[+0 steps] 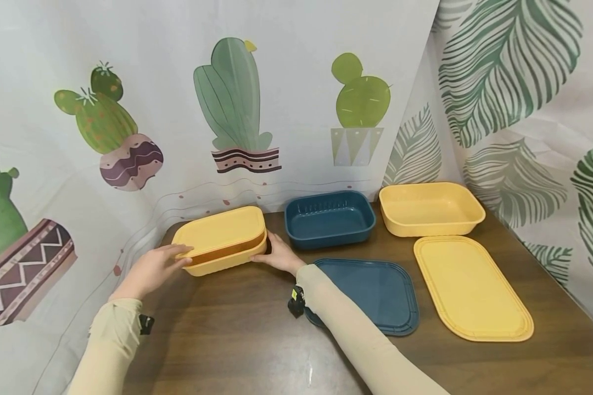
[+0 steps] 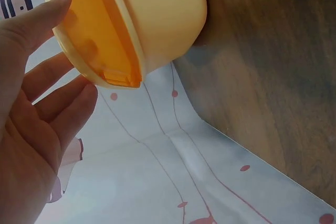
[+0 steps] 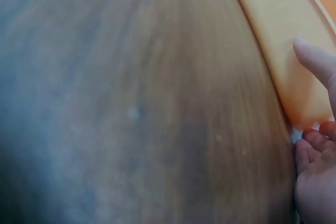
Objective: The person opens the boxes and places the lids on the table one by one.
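Observation:
At the table's left back, a yellow lid (image 1: 219, 227) sits tilted over a yellow rectangular box (image 1: 222, 266), its front edge raised so a gap shows along the front. My left hand (image 1: 145, 271) pinches the lid's left end, thumb on the near side and fingers behind, as the left wrist view shows. Round the right end of the box (image 2: 168, 11) my right hand (image 1: 280, 257) holds on, its thumb (image 3: 315, 59) against the front wall and the other fingers bent behind the corner.
A dark blue box (image 1: 331, 241) and a second yellow box (image 1: 430, 229) stand along the back, both without lids. In front of them lie a dark blue lid (image 1: 370, 291), partly under my right forearm, and another yellow lid (image 1: 474, 291). Printed curtains hang behind the wooden table (image 1: 237, 340).

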`<state>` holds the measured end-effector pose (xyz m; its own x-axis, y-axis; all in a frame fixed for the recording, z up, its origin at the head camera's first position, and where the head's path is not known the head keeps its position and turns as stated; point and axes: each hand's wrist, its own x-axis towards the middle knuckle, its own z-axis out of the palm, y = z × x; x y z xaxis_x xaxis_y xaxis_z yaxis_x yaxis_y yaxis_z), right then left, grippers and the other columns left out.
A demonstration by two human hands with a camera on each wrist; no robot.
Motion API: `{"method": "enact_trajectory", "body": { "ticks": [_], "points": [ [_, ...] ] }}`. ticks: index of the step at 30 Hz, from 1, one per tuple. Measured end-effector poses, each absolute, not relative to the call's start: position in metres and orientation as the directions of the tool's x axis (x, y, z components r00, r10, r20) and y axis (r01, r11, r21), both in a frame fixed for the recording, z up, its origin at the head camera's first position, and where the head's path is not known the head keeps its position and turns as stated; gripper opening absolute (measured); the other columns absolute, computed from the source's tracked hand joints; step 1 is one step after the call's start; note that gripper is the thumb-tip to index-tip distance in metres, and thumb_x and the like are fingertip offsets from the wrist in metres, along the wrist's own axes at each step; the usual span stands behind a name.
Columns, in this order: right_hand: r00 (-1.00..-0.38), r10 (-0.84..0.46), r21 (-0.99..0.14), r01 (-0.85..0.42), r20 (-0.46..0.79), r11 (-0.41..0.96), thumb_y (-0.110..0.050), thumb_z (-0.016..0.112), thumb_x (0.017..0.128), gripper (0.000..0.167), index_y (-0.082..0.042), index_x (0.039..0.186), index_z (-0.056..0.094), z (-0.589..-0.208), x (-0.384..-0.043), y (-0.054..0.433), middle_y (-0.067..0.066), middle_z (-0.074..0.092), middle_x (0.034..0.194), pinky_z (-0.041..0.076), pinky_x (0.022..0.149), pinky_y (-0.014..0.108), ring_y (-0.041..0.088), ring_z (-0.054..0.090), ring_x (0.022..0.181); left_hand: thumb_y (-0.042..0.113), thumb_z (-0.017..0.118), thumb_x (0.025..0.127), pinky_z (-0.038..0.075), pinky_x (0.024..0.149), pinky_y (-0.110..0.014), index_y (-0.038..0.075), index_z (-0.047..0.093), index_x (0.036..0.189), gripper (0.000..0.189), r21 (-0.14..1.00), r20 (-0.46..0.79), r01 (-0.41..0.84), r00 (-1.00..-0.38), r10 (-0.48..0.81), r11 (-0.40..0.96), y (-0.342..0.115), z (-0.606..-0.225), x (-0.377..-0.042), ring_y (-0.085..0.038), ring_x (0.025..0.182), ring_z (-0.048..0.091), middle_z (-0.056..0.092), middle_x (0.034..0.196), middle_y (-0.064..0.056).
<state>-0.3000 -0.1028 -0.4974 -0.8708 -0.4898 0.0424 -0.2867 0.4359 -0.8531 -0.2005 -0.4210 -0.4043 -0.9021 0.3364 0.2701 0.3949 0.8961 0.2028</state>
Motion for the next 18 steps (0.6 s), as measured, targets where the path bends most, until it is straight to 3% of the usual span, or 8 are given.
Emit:
{"method": "enact_trajectory", "body": {
  "ticks": [10, 18],
  "points": [
    [-0.872, -0.483, -0.858, -0.304, 0.075, 0.415, -0.036, 0.080, 0.088, 0.097, -0.011, 0.161, 0.021, -0.495, -0.298, -0.103, 0.016, 0.034, 0.158, 0.032, 0.116, 0.049, 0.030, 0.035, 0.145, 0.027, 0.068, 0.098, 0.049, 0.092, -0.060, 0.006, 0.068, 0.128, 0.036, 0.233, 0.254, 0.347, -0.923, 0.288, 0.908, -0.417, -0.393, -0.198, -0.040, 0.106, 0.067, 0.067, 0.126, -0.018],
    [-0.870, -0.488, -0.854, -0.302, 0.066, 0.424, -0.039, 0.079, 0.087, 0.098, -0.011, 0.161, 0.021, -0.496, -0.298, -0.102, 0.015, 0.033, 0.159, 0.032, 0.116, 0.047, 0.029, 0.035, 0.145, 0.026, 0.067, 0.099, 0.047, 0.095, -0.058, 0.006, 0.068, 0.128, 0.035, 0.221, 0.286, 0.361, -0.912, 0.294, 0.906, -0.415, -0.392, -0.197, -0.040, 0.111, 0.065, 0.069, 0.123, -0.016]
  ]
}}
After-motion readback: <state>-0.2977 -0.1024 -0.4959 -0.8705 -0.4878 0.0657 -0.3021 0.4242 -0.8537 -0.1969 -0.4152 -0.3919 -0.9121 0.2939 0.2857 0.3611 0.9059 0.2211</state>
